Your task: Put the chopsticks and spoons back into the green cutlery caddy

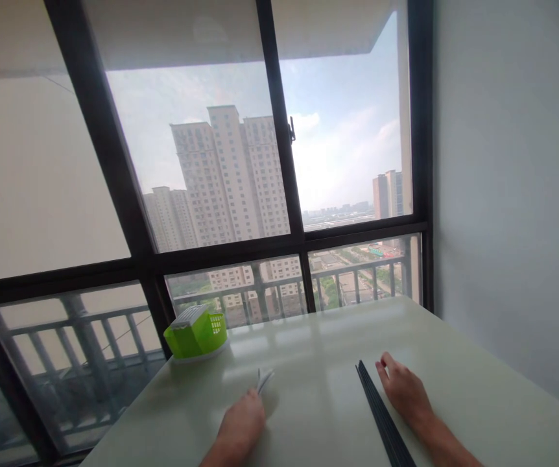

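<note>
My left hand (243,421) is closed around some silvery cutlery (264,379), held over the table at lower centre. Two slim, curved ends stick up past the fingers; whether they are spoons or forks is too small to tell. A bundle of long black chopsticks (381,415) lies on the table between the hands, its near end cut off by the frame's edge. Just right of the chopsticks is my right hand (406,392), apart from them, with its fingers curled together and nothing visible in them.
A bright green basket (196,334) with a grey top part and pale base stands at the table's far left corner. The pale glossy table (318,363) reaches to a dark-framed window (221,251). A plain wall (513,194) rises on the right.
</note>
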The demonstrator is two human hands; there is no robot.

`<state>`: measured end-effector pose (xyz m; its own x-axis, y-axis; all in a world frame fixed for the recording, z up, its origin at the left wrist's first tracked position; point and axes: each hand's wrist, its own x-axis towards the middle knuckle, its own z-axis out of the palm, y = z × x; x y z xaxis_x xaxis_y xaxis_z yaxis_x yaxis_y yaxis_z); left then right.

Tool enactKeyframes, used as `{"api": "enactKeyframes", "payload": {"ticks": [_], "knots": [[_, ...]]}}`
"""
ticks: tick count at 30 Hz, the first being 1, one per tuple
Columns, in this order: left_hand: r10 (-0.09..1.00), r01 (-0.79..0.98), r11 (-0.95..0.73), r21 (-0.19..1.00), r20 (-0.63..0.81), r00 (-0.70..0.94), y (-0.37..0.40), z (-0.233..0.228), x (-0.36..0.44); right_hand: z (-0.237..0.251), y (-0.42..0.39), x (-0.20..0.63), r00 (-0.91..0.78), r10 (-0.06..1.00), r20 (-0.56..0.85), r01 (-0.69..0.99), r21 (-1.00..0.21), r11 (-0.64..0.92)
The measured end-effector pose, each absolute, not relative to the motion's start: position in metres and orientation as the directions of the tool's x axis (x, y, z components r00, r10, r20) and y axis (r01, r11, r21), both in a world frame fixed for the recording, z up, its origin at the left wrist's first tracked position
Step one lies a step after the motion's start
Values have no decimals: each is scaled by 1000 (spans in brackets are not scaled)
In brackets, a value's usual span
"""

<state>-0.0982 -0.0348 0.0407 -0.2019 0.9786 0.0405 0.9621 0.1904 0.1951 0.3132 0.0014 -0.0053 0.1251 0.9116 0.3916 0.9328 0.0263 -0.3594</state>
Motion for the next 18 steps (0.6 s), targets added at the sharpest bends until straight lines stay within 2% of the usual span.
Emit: {"api": "enactKeyframes", "payload": {"ticks": [6, 10, 14, 18], "knots": [[991, 946, -75, 315, -79, 105, -57, 19, 52, -6, 0, 317, 133, 916, 379, 932, -362, 15], [986, 919, -44, 392, -131, 103, -64, 24, 107, -5, 0, 316, 125, 921, 369, 936, -353, 15], [987, 878, -32, 478, -125, 104, -70, 31, 120, -3, -1, 314, 120, 927, 354, 934, -358, 16], [978, 892, 2, 453, -185, 92, -80, 39, 110, -5, 0, 315, 112, 929, 353, 929, -370, 28]]}}
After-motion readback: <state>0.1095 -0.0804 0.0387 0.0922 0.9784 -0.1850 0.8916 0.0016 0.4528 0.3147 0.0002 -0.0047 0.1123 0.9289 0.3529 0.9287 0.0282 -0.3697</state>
